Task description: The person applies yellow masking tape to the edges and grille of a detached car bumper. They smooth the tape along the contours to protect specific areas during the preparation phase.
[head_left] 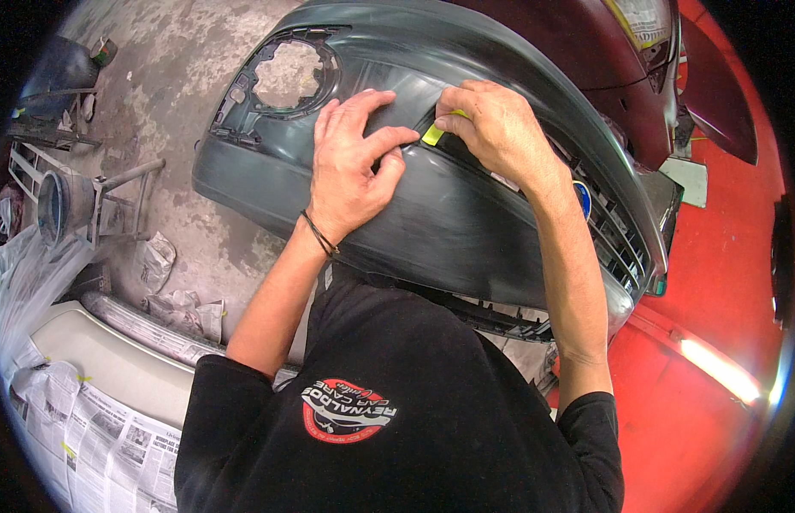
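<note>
A dark grey car bumper cover (449, 218) stretches in front of me, with a round opening near its left end and a grille on the right. My left hand (354, 162) rests on it, fingers spread, the index fingertip beside a strip of yellow-green masking tape (432, 135). My right hand (500, 128) pinches the tape between thumb and fingers, at the edge of a dark slot in the bumper. Part of the tape is hidden behind those fingers. A blue oval badge (582, 200) sits on the grille beyond my right forearm.
At the upper right is a maroon car body part (577, 38). A bucket (62, 205) stands by a metal frame (115, 184) on the left. Lower left lies a beige panel (98, 338) with newspaper (106, 436) over it. A lit tube lamp (718, 369) is at the right, by red flooring.
</note>
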### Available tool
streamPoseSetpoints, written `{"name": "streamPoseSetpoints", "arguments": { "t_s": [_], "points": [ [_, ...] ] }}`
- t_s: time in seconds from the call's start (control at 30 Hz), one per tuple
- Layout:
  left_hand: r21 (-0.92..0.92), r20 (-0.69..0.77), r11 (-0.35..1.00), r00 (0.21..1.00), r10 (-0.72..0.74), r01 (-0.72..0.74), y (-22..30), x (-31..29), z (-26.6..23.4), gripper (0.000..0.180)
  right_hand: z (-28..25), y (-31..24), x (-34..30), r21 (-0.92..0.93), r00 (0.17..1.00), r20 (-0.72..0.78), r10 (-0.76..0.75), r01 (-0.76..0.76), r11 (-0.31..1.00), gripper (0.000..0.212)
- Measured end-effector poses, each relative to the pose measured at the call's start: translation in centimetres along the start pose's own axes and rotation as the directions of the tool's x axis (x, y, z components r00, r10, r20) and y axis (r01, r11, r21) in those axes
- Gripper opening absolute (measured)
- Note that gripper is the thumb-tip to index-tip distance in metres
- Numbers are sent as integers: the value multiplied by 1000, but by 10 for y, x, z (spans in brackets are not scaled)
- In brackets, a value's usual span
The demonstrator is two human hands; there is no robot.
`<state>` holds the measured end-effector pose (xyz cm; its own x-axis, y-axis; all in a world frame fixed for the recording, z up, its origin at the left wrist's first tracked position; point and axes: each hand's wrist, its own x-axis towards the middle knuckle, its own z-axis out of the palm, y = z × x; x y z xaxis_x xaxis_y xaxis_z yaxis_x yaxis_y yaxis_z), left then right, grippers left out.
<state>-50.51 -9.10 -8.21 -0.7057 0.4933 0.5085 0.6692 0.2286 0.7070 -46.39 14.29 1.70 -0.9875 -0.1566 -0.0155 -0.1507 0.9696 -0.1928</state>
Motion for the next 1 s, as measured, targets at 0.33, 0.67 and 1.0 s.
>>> {"name": "streamPoseSetpoints", "arguments": {
  "t_s": [0.33,0.67,1.0],
  "points": [
    [301,136,948,988,67,-105,20,-4,4,36,-1,2,1,46,1000,4,-12,12,999,20],
    [322,216,935,973,83,-152,18,-1,5,41,2,-11,-27,62,976,-191,101,-91,994,18],
    [303,207,942,975,81,-143,18,1,4,39,-10,0,-22,-61,973,-126,193,-202,978,25]
  ]
}}
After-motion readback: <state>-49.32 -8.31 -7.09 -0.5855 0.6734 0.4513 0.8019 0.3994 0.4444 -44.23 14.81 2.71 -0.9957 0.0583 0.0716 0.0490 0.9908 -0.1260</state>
